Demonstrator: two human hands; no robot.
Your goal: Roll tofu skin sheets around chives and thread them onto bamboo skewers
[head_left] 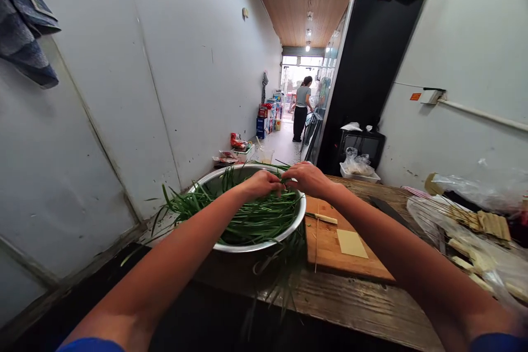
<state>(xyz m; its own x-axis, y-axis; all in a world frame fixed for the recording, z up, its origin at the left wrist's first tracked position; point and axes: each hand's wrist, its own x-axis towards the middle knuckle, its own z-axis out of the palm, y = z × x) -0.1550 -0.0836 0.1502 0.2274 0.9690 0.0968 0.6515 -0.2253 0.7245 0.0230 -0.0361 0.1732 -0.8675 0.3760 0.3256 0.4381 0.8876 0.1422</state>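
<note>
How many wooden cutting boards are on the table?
1. The brown rectangular wooden cutting board lies on the worn wooden table, just right of the round metal bowl of green chives; plastic bags farther right may hide others.

Polished metal on that big bowl (289, 231), its rim bright and glossy under the light. Inside, the green chives (251, 217) look smooth and slightly waxy, and both bare hands, left hand (264, 182) and right hand (307, 177), are closed on the stalks. The counter (350, 300) is weathered wood, rough-grained and matt along its near edge. The cutting board (330, 250) on it is smoother wood, warm brown, with a dull sheen. A pale matt sheet (352, 243) lies flat on it. Toward the right edge, crinkled clear plastic bags (474, 253) catch glossy highlights. Up in the left corner, a soft blue cloth (25, 27) hangs, matt and folded.
</note>
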